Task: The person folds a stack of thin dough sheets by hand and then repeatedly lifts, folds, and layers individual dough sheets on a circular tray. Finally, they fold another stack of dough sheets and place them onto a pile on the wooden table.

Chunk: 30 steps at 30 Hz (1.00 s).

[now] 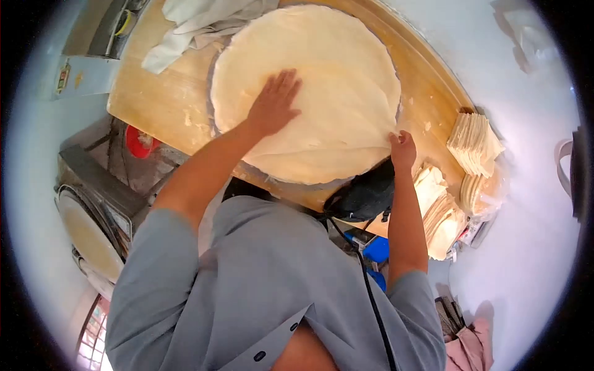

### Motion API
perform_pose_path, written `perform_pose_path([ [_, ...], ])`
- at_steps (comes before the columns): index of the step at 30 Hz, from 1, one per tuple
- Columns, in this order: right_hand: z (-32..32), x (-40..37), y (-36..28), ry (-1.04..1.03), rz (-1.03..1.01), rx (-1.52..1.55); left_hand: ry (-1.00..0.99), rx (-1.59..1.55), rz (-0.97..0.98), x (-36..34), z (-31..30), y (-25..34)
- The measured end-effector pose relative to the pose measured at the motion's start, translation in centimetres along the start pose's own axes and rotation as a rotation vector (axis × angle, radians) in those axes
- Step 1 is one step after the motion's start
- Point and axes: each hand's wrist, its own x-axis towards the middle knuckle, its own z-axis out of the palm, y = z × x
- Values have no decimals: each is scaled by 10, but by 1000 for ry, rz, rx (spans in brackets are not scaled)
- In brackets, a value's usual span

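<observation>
A large, thin round sheet of dough (328, 80) is spread over a dark-edged round board or cloth (211, 99) on the wooden table. My left hand (275, 104) lies flat on the left part of the sheet, fingers stretched out. At the sheet's right edge, my right hand (403, 149) has its fingers curled and pinched on the rim. Slight creases run through the dough near that hand and along the lower edge.
Stacks of cut flat sheets (473, 145) stand at the table's right side, with more folded sheets (440, 213) nearer me. A white cloth (198, 28) lies at the back left. A black bag (365, 191) hangs at the front edge; a red bowl (141, 142) sits below left.
</observation>
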Motion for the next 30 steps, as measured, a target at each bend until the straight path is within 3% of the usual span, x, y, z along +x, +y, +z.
perform_pose_path([
  [2, 4, 4, 18, -225, 102, 221, -99, 37, -61, 8, 18, -6],
  [6, 16, 9, 26, -225, 200, 504, -138, 109, -49, 10, 3, 7],
  [8, 0, 2, 9, -214, 208, 530, -69, 88, 67, 3, -3, 34],
  [11, -3, 6, 8, -291, 305, 689, -205, -101, 303, -22, 10, 99],
  [13, -4, 9, 8, -359, 340, 743, -242, -111, 352, -39, 28, 131],
  [20, -45, 7, -11, -538, 385, 1071, -160, -201, 172, -44, 54, 143],
  [23, -60, -11, -46, -516, 282, 1160, -81, -298, 142, -46, 63, 144],
  [25, -58, -27, -71, -451, -6, 1098, -106, -232, 124, -45, 64, 149],
  [27, -56, -45, -115, -567, -153, 1007, -131, -162, 109, -44, 66, 153],
  [28, -36, -50, -125, -561, -315, 882, -167, -104, 109, -47, 67, 155],
  [30, -24, -73, -169, -547, -443, 697, -200, -42, 105, -47, 71, 155],
])
